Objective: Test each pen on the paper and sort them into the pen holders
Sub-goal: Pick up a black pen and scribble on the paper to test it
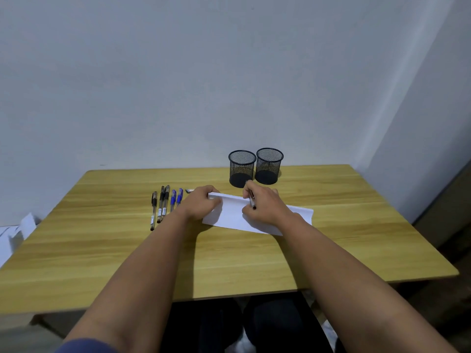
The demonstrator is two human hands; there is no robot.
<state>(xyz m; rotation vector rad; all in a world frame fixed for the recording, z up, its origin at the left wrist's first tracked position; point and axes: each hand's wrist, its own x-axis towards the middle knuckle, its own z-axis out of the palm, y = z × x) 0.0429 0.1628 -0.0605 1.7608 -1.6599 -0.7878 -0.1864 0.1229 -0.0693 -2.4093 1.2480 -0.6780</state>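
— Five pens [165, 205] are lying unsorted on the counter [229, 258]; both mesh holders [242, 169] look empty.

— Hands?

— Left hand [204, 203] is pinning the paper [257, 217]; right hand [265, 205] is gripping a pen [251, 200] over it. Testing is barely starting.

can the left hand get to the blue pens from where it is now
Probably yes. The left hand rests on the paper's left end, and the two blue pens lie on the table just left of it, with nothing between; it would have to let go of the paper.
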